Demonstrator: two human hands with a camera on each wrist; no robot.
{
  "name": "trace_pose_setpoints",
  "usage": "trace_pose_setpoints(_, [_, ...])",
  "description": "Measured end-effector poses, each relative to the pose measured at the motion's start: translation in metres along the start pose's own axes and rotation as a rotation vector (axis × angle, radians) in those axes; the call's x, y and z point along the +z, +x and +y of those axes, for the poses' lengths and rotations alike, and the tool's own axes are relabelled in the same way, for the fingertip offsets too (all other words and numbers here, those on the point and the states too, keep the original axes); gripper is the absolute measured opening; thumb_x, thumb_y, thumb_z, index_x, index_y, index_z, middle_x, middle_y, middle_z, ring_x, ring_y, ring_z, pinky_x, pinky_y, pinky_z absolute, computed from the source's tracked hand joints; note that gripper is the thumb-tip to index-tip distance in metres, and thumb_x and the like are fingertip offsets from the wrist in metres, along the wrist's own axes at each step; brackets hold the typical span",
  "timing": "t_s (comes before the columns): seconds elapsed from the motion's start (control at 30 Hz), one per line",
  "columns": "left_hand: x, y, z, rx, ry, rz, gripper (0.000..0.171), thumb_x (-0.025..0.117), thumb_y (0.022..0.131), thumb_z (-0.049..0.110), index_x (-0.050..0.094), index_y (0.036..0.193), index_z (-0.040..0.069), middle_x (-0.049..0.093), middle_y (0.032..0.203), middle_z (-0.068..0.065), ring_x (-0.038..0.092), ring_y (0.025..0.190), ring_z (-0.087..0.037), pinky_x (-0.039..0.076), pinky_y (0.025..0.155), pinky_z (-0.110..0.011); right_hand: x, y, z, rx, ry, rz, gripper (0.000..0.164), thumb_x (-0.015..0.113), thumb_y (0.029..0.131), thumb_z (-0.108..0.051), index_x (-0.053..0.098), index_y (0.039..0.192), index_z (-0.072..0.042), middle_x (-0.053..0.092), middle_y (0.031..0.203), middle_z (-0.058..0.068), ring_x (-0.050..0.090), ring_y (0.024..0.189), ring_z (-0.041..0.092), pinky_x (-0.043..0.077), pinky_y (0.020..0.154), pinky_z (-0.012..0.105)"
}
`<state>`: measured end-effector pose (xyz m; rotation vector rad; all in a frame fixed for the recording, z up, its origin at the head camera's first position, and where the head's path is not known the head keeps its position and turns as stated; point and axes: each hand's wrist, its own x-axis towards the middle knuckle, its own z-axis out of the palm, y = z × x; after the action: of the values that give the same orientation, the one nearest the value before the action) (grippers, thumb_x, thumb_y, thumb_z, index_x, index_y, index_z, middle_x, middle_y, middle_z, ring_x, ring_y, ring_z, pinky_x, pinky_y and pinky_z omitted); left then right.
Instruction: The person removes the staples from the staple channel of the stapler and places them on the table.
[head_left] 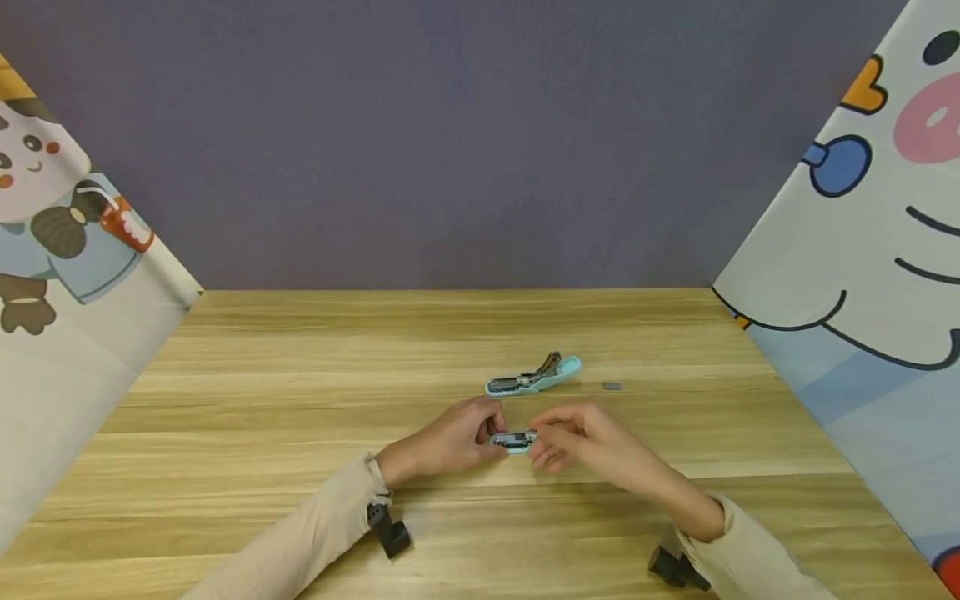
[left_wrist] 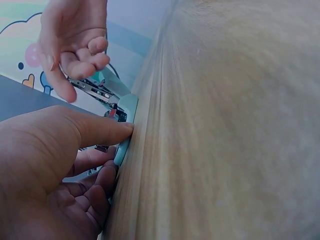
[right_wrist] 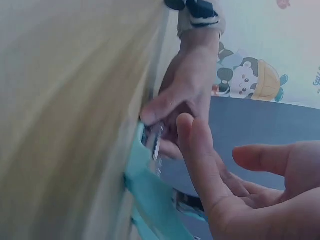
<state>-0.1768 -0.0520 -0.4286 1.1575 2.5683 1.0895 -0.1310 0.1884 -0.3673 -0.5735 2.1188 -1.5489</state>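
Note:
My left hand (head_left: 453,437) grips the left end of a light-blue stapler (head_left: 517,442), thumb on the near side and fingers on the far side. The stapler lies low on the table with its metal insides exposed. In the left wrist view its opened metal rail (left_wrist: 95,91) slants up toward the other hand. My right hand (head_left: 588,442) hovers at the stapler's right end, partly covering it in the head view. Seen from the right wrist, this hand's fingers (right_wrist: 202,160) are extended, with the thumb apart and nothing between them.
A second light-blue stapler (head_left: 558,375) lies opened behind the hands, its metal part raised. To its right is a small grey strip (head_left: 612,385), like a block of staples. The wooden table (head_left: 300,358) meets a dark panel (head_left: 450,167) at the back and printed panels at both sides.

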Motion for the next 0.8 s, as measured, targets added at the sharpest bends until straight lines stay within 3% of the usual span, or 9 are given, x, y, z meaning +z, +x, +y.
trace_pose_setpoints(0.23, [0.000, 0.000, -0.001, -0.011, 0.010, -0.012, 0.023, 0.080, 0.082, 0.012, 0.061, 0.095, 0.009, 0.058, 0.086, 0.001, 0.053, 0.071, -0.007, 0.048, 0.063, -0.019, 0.008, 0.004, 0.010, 0.062, 0.168, -0.054, 0.048, 0.049, 0.105, -0.016, 0.042, 0.137, 0.019, 0.068, 0.109, 0.030, 0.069, 0.098, 0.039, 0.058, 0.083, 0.040])
trace_pose_setpoints(0.57, [0.000, 0.000, 0.001, -0.022, 0.010, -0.022, 0.023, 0.079, 0.084, 0.014, 0.061, 0.096, 0.010, 0.058, 0.087, 0.002, 0.054, 0.072, -0.009, 0.048, 0.065, -0.020, 0.015, 0.005, 0.018, 0.122, 0.288, -0.089, 0.050, 0.045, 0.106, -0.014, 0.036, 0.139, 0.021, 0.067, 0.108, 0.032, 0.069, 0.100, 0.040, 0.058, 0.084, 0.041])
trace_pose_setpoints(0.8, [-0.002, -0.001, 0.001, -0.025, 0.003, -0.033, 0.021, 0.078, 0.085, 0.013, 0.061, 0.097, 0.010, 0.058, 0.088, 0.002, 0.054, 0.073, -0.009, 0.049, 0.065, -0.020, 0.019, 0.006, 0.016, 0.175, 0.559, -0.139, 0.052, 0.038, 0.105, -0.006, 0.020, 0.147, 0.019, 0.066, 0.113, 0.032, 0.066, 0.107, 0.042, 0.054, 0.091, 0.045])
